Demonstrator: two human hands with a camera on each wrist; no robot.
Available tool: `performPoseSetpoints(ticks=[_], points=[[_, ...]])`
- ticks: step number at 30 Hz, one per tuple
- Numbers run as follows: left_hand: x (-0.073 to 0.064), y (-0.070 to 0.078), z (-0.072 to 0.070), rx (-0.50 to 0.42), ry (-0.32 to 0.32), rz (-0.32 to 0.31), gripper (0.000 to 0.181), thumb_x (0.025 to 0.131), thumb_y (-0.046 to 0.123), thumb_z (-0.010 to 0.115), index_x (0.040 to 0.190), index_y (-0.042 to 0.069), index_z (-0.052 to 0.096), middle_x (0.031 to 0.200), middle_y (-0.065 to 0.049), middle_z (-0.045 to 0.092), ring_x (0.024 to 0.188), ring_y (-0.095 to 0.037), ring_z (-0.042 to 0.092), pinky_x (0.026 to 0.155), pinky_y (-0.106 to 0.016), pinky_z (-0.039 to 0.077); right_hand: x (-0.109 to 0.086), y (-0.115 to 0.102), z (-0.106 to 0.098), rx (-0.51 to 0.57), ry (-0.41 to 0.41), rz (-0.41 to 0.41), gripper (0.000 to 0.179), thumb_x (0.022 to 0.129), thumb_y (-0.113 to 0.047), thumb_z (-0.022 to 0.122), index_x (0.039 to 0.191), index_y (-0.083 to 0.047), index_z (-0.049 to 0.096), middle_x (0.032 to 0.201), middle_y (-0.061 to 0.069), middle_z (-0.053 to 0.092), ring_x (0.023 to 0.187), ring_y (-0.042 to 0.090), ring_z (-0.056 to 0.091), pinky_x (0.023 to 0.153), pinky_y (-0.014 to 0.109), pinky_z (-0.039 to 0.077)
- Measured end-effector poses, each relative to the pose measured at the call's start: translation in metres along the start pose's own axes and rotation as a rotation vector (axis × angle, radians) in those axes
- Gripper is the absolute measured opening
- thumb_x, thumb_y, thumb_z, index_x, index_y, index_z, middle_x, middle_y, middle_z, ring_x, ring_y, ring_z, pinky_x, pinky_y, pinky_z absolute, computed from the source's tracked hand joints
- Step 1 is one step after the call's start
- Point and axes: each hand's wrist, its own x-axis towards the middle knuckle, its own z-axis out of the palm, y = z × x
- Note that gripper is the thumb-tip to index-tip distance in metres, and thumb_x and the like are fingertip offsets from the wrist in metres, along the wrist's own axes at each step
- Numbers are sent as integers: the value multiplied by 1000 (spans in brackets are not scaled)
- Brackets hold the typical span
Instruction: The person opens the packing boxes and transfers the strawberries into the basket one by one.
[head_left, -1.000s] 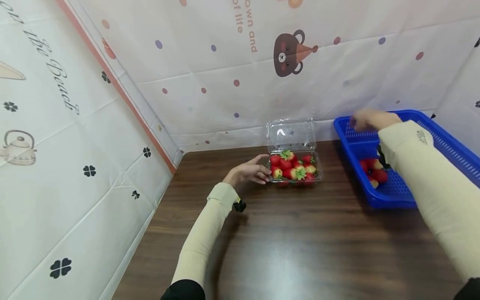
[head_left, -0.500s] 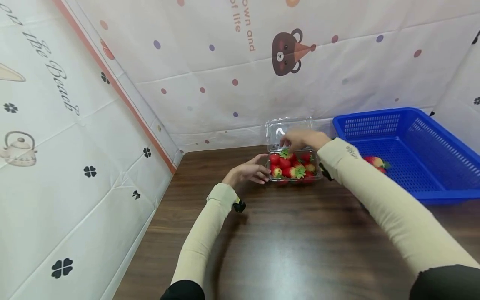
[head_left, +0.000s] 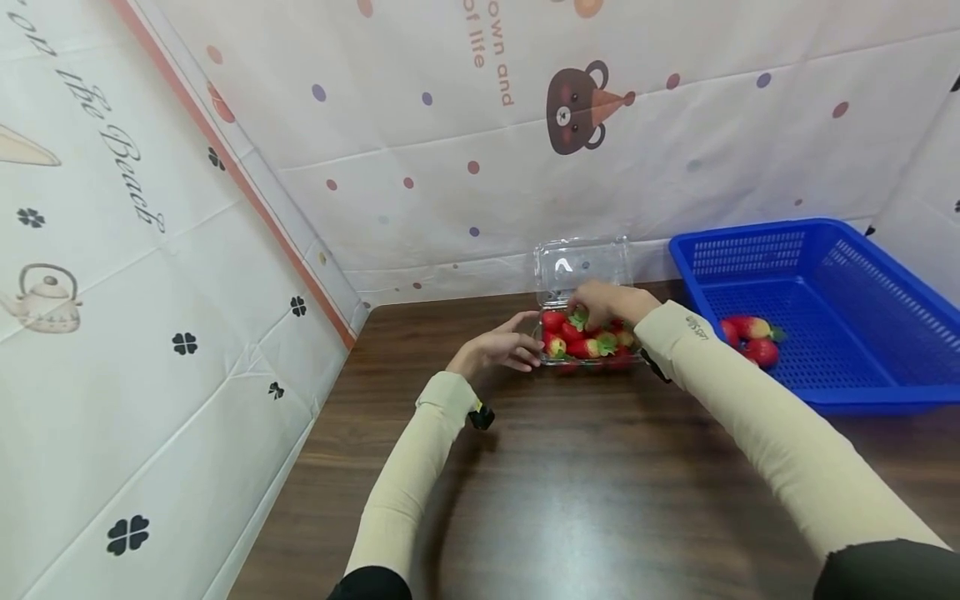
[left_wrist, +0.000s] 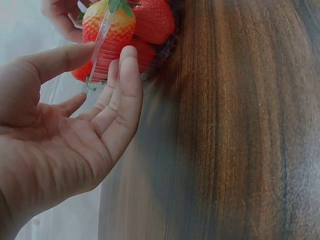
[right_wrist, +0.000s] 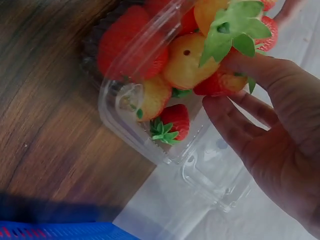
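A clear plastic clamshell box [head_left: 562, 363] full of strawberries stands near the back of the table, its lid [head_left: 585, 260] raised against the wall sheet. My left hand [head_left: 497, 348] rests at the box's left side; in the left wrist view its thumb and loosely straight fingers touch the clear side wall. My right hand [head_left: 603, 302] reaches in from the right, over the back of the box. Between its thumb and fingers it pinches a red and pale yellow strawberry [right_wrist: 227, 83], seen in the right wrist view among the other strawberries, near a broad green leaf cap [right_wrist: 234, 31].
To the right is a blue slotted basket [head_left: 832, 333], with several strawberries [head_left: 762, 352] at its left side. A printed white sheet [head_left: 420, 200] lines the walls behind and at the left. Dark wood tabletop [head_left: 540, 483] lies in front of the box.
My right hand has come left from over the blue basket to the box, then down among the strawberries. The left hand stays at the box's side.
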Motion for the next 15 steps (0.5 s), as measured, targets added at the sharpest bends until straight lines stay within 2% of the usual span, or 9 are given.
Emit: performPoseSetpoints(ticks=[5,8,11,15], points=[[0,0,-1,-2,8,2,76,101,5,57,161,35,21,97,-6,69,80,-20,70,73,-33,60,2,-1,-1,-6,23,2,31,79,0,77,109,3,71,96,17,69,89,29,64,81,42,56],[-1,-1,-2,-5,19,1,76,101,5,57,161,35,21,98,-7,68,79,-20,70,71,-33,60,-3,-3,-11,79,44,43,29,81,-4,78,108,4,69,96,17,69,88,28,64,79,40,57],[-3,-3,-3,-6,25,-2,76,100,5,58,160,35,22,98,-9,67,78,-20,70,70,-32,61,-17,-2,-33,137,99,61,27,84,-6,77,106,5,68,98,18,69,89,28,66,80,40,59],[-7,-6,-5,-10,24,-4,76,101,5,59,160,35,22,98,-7,67,79,-20,70,70,-33,61,-46,16,-76,69,189,67,28,85,-6,76,106,9,65,96,21,68,87,30,66,82,47,57]])
